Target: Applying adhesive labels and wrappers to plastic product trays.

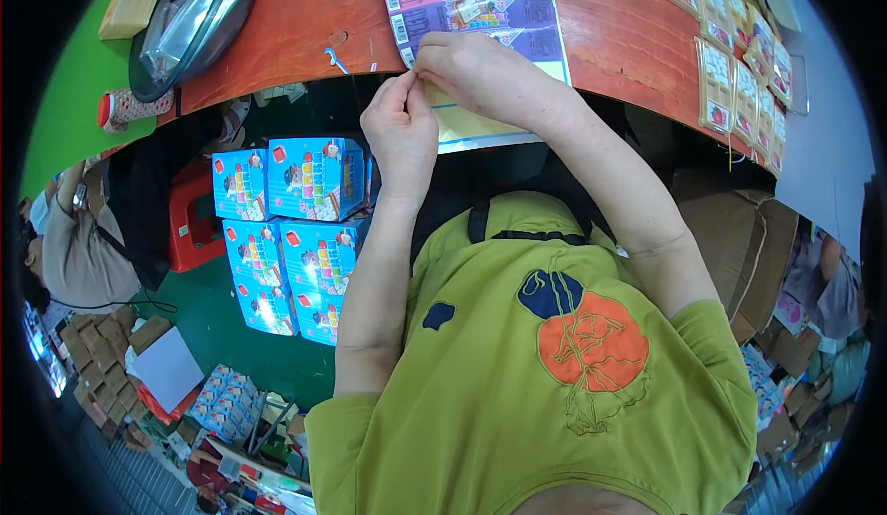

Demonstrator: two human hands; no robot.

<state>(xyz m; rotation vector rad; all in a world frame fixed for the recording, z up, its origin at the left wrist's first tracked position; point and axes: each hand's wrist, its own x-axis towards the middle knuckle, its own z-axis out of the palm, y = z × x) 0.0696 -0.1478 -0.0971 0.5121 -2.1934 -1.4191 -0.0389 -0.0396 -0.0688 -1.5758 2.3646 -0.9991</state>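
A sheet of printed labels (480, 12), pink and purple strips with barcodes at their left ends, lies on the red-brown table. Its bare yellowish lower part (471, 127) reaches past the table's near edge. Over the sheet's left edge, the fingertips of my two hands meet. My left hand (404, 132) is closed in a pinch, thumb against fingers. My right hand (471, 72) is also closed, its fingers bent down to the same spot. Whatever lies between the fingertips is too small and covered to make out.
Left of the sheet is a small blue-and-white strip (337, 60). A dark oval tray (199, 30) holds clear plastic packs. Several small trays of packed pieces (716, 81) line the table's right side. Blue printed boxes (317, 178) are stacked below, beside a red stool (191, 224).
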